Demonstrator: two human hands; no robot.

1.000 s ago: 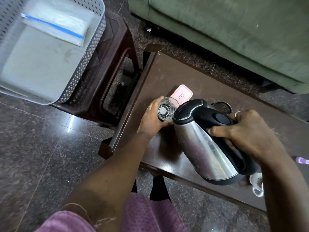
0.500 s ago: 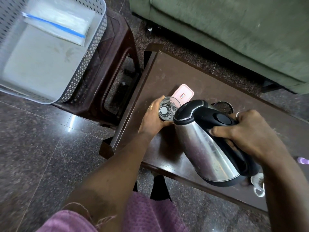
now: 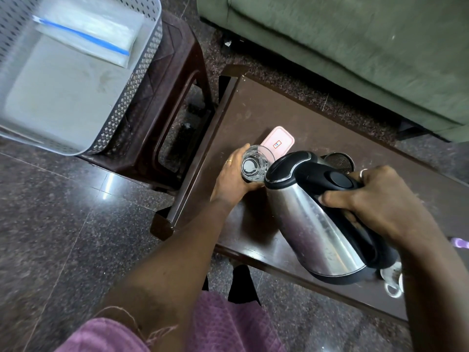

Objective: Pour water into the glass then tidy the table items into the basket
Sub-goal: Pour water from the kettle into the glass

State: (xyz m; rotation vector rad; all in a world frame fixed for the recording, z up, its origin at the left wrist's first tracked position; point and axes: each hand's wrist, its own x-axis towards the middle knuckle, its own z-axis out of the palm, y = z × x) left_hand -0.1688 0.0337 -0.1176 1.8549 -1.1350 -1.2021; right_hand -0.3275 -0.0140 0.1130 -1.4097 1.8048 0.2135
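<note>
A clear glass [image 3: 254,165] stands on the dark wooden table [image 3: 266,113], and my left hand [image 3: 232,175] is wrapped around its left side. My right hand [image 3: 378,199] grips the black handle of a steel electric kettle [image 3: 314,222], which is tilted with its spout at the rim of the glass. I cannot make out a stream of water. A grey perforated basket [image 3: 127,97] sits on a brown stool at the upper left, with a clear zip bag [image 3: 88,34] inside it.
A pink lidded box [image 3: 278,141] lies just behind the glass. A round mesh strainer [image 3: 340,162] peeks out behind the kettle. A white cup [image 3: 393,282] and a purple item [image 3: 460,242] are at the table's right. A green sofa [image 3: 355,47] runs along the far side.
The kettle and both hands have stayed almost where they were; only the view has shifted slightly.
</note>
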